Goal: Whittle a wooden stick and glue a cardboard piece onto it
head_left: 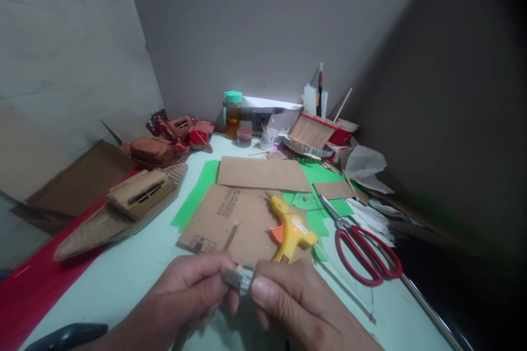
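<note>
At the front edge of the desk (132, 269), the left hand (193, 285) and right hand (296, 301) meet. Each grip pinches one end of a small grey piece (239, 278), which sits between the fingertips. A glue gun (290, 227) lies just beyond on cardboard (222, 219), with scissors (362, 252) to its right.

Bare tabletop (135, 269) free beside left hand (193, 285), up to cardboard boat (123, 205). Just ahead, blocked by glue gun (290, 227); beyond right hand (296, 299), by red scissors (345, 230).
</note>
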Demonstrator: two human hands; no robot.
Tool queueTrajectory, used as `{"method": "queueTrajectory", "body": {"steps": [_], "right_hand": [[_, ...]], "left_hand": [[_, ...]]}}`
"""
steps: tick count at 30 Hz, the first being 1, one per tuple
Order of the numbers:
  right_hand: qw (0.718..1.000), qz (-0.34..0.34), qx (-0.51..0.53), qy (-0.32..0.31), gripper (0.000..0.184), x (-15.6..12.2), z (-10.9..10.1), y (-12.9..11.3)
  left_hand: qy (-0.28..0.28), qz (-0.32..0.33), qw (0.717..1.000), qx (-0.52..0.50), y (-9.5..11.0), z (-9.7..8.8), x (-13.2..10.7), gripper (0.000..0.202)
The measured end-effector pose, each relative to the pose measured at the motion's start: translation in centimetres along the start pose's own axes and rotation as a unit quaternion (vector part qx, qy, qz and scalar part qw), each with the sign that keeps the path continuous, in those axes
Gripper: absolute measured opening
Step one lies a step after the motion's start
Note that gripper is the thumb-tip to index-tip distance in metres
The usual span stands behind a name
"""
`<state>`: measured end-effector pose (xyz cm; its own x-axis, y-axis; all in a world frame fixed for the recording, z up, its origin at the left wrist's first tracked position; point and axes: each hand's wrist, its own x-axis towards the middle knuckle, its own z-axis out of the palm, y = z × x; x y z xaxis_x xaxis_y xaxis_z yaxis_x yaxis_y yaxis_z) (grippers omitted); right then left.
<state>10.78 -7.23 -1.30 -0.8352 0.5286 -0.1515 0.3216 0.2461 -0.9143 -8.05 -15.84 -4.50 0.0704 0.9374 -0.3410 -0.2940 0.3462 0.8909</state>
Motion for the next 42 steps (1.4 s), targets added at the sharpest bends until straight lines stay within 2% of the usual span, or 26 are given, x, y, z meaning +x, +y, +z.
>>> {"method": "queueTrajectory", "body": {"steps": [3, 7, 9, 12, 13, 17, 19, 21, 24, 26, 29, 32, 36, 37, 41, 42], "right_hand": [[0.995, 0.007, -0.088, 0.035, 0.046, -0.1, 0.5, 0.2], [0.994, -0.01, -0.1, 0.039, 0.048, -0.2, 0.1, 0.6], [0.992, -0.005, -0.072, 0.104, 0.047, -0.3, -0.8, 0.5], [0.971, 0.01, -0.031, 0.237, 0.045, -0.6, -2.0, -0.2], [0.97, 0.004, -0.053, 0.236, 0.044, -0.6, -2.0, -0.5], [0.988, -0.061, -0.125, 0.066, 0.048, -0.3, -0.8, -1.2], [0.987, -0.068, -0.14, 0.036, 0.05, -0.2, -0.1, -1.2], [0.986, -0.051, -0.149, 0.051, 0.048, -0.2, 0.2, -1.1], [0.992, -0.035, -0.107, 0.054, 0.043, -0.3, 0.4, -1.0], [0.995, -0.027, -0.085, 0.046, 0.042, -0.3, 0.5, -0.9], [0.995, -0.02, -0.089, 0.039, 0.044, -0.2, 0.6, -0.5], [0.995, -0.009, -0.096, 0.031, 0.045, -0.1, 0.8, 0.0], [0.995, -0.007, -0.09, 0.037, 0.046, 0.1, 0.4, 0.5], [0.996, -0.005, -0.076, 0.057, 0.045, 0.1, 0.1, 0.6], [0.977, 0.017, -0.008, 0.214, 0.045, -0.1, -1.3, 0.5], [0.976, 0.01, -0.029, 0.217, 0.045, -0.2, -1.3, 0.3]], "left_hand": [[-0.003, -0.036, 0.997, -0.069, -0.3, 0.1, 0.2, 0.04], [-0.057, -0.055, 0.984, -0.157, -0.3, -0.3, 0.1, 0.036], [-0.082, -0.071, 0.984, -0.143, -0.2, -0.5, -0.3, 0.04], [-0.078, -0.089, 0.988, -0.095, 0.0, -0.5, -0.7, 0.049], [-0.067, -0.079, 0.99, -0.096, 0.0, -0.3, -0.7, 0.047], [-0.016, -0.002, 0.99, -0.142, -0.2, 0.7, 0.1, 0.034], [-0.021, 0.016, 0.986, -0.165, -0.4, 0.9, 0.4, 0.029], [-0.033, 0.022, 0.982, -0.184, -0.7, 0.9, 0.5, 0.03], [-0.042, 0.027, 0.979, -0.198, -1.0, 0.8, 0.3, 0.036], [-0.027, 0.023, 0.981, -0.19, -1.0, 0.9, 0.2, 0.037], [0.0, -0.007, 0.986, -0.165, -0.7, 0.9, 0.0, 0.039], [-0.017, -0.033, 0.989, -0.142, -0.3, 0.9, 0.0, 0.043], [-0.023, -0.037, 0.988, -0.145, -0.3, 0.6, -0.2, 0.039], [-0.031, -0.043, 0.988, -0.148, -0.4, 0.5, -0.3, 0.039], [-0.078, -0.05, 0.983, -0.16, -0.7, 0.0, -0.3, 0.041], [-0.072, -0.039, 0.983, -0.166, -0.7, -0.1, -0.2, 0.04]]}}
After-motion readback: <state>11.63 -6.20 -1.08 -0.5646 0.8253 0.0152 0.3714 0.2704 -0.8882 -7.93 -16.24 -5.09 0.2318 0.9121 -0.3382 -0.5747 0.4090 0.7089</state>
